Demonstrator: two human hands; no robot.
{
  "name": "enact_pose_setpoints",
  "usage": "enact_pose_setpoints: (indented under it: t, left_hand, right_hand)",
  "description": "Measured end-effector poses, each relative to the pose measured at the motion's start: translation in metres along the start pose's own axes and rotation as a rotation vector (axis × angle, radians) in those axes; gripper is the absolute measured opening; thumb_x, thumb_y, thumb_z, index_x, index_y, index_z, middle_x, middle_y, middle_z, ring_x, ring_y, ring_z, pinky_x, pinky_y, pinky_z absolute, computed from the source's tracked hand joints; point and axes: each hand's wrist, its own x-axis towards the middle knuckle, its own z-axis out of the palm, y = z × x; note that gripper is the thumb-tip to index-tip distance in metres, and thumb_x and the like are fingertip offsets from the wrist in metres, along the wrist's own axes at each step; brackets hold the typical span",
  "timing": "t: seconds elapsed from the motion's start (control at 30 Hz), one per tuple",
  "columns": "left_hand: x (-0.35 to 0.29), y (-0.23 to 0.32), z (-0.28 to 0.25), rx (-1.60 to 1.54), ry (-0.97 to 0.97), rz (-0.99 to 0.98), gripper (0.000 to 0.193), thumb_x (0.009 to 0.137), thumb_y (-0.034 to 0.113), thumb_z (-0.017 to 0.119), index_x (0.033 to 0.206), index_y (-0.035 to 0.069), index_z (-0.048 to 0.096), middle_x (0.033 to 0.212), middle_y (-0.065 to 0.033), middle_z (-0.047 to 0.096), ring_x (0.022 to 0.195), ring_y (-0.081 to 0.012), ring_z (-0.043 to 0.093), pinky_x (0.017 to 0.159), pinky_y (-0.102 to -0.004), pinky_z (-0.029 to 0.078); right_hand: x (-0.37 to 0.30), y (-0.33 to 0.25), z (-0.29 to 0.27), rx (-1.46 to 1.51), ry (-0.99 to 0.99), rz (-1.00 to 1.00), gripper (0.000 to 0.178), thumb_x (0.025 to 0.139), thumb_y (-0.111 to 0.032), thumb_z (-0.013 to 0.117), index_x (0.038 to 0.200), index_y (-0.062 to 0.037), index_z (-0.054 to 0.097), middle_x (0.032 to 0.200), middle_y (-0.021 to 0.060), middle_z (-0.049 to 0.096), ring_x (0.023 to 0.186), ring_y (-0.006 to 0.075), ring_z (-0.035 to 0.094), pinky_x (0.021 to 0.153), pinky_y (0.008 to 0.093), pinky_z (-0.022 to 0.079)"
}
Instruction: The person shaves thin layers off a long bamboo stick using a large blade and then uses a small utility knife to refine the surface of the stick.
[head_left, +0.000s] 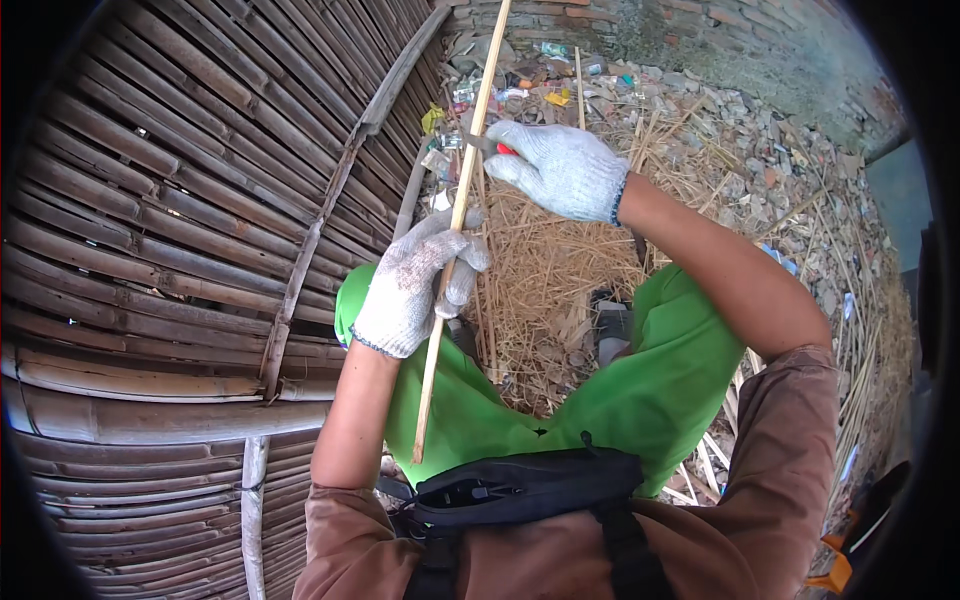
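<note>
A long, pale bamboo strip [432,372] slants from above my lap up past the top of the view. My left hand [405,285], in a white knit glove with brownish stains, has its fingers wrapped round the strip's lower half. In a similar glove, my right hand [575,172] is closed on a knife [480,143]. A bit of red handle shows by the thumb, and the short grey blade lies across the strip above my left hand. How deep the blade bites cannot be made out.
A slatted bamboo wall [170,200] stands close on the left. Shavings [545,270] cover the ground between my green-clad legs [640,390]. Rubble and litter [560,85] lie before a brick wall [740,45]. A black bag [530,485] sits across my waist.
</note>
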Motion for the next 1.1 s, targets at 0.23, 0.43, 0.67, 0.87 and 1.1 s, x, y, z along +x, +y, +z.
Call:
enact_pose_setpoints:
  t: [0.23,0.43,0.67,0.87,1.1]
  left_hand:
    - [0.002,-0.027,-0.004,-0.036,0.046,-0.092,0.041,0.107,0.021,0.057,0.138,-0.006,0.057,0.088,-0.0090,0.069,0.053,-0.0105,0.052,0.046,-0.0242,0.042]
    - [0.013,-0.035,-0.008,-0.055,0.165,-0.051,0.042,0.107,0.021,0.058,0.138,-0.007,0.056,0.089,-0.0094,0.068,0.055,-0.0104,0.053,0.048,-0.0235,0.042]
    - [0.014,-0.040,-0.003,-0.031,0.264,-0.078,0.036,0.108,0.019,0.056,0.135,-0.004,0.057,0.088,-0.0095,0.068,0.052,-0.0088,0.054,0.041,-0.0217,0.041]
    - [0.018,-0.041,-0.005,-0.052,0.239,-0.076,0.028,0.108,0.019,0.057,0.126,-0.003,0.060,0.086,-0.0082,0.068,0.051,-0.0083,0.053,0.041,-0.0220,0.039]
    - [0.014,-0.036,-0.006,0.054,0.272,-0.096,0.023,0.108,0.022,0.058,0.112,0.001,0.064,0.078,-0.0035,0.063,0.049,-0.0064,0.046,0.041,-0.0222,0.034]
  right_hand:
    - [0.004,0.015,0.010,-0.048,-0.116,-0.084,0.043,0.109,-0.049,0.046,0.111,-0.0085,0.061,0.097,0.0228,0.071,0.093,0.0451,0.070,0.081,0.0558,0.056]
    - [0.008,0.009,0.033,0.075,-0.204,-0.070,0.044,0.109,-0.050,0.045,0.115,-0.0104,0.062,0.097,0.0226,0.072,0.092,0.0444,0.071,0.080,0.0549,0.056]
    - [0.011,0.006,0.045,0.037,-0.239,-0.126,0.046,0.105,-0.055,0.052,0.112,-0.0126,0.068,0.089,0.0209,0.074,0.083,0.0429,0.073,0.072,0.0549,0.058]
    - [0.010,0.013,0.051,0.038,-0.197,-0.230,0.044,0.103,-0.054,0.056,0.106,-0.0128,0.070,0.085,0.0192,0.073,0.076,0.0418,0.072,0.067,0.0539,0.058]
    - [0.011,0.003,0.054,0.005,-0.235,-0.160,0.047,0.103,-0.056,0.055,0.102,-0.0118,0.071,0.086,0.0188,0.074,0.075,0.0408,0.073,0.068,0.0547,0.059]
